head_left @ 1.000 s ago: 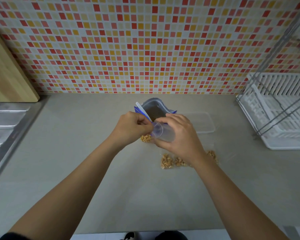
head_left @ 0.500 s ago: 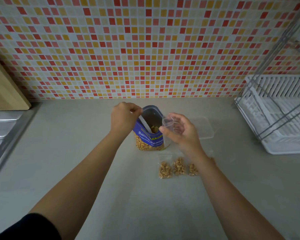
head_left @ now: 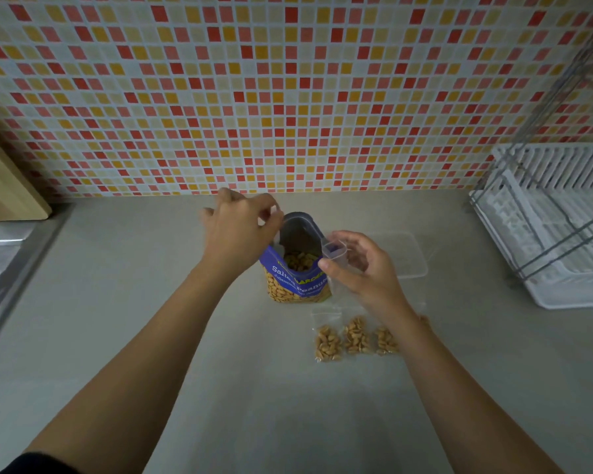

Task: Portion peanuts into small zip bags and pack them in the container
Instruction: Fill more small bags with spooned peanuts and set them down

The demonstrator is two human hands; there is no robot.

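Note:
A blue bag of salted peanuts (head_left: 297,280) stands open on the counter, nuts visible inside. My left hand (head_left: 238,229) is at the bag's left rim, pinching a white spoon (head_left: 277,243) whose lower end dips into the bag. To the right of the bag's mouth, my right hand (head_left: 368,271) holds a small clear zip bag (head_left: 336,256) open and upright. Three small zip bags filled with peanuts (head_left: 356,336) lie in a row in front of the peanut bag, the right one partly under my right wrist. A clear shallow container (head_left: 409,256) sits behind my right hand.
A white dish rack with a metal frame (head_left: 562,234) fills the right side. A wooden board (head_left: 7,186) leans on the tiled wall at far left, beside a steel sink edge (head_left: 0,254). The grey counter (head_left: 151,275) stretches toward me.
My hands have parted. The left hand moved the spoon away from the small zip bag and up into the peanut bag's mouth, while the right hand kept the small bag open.

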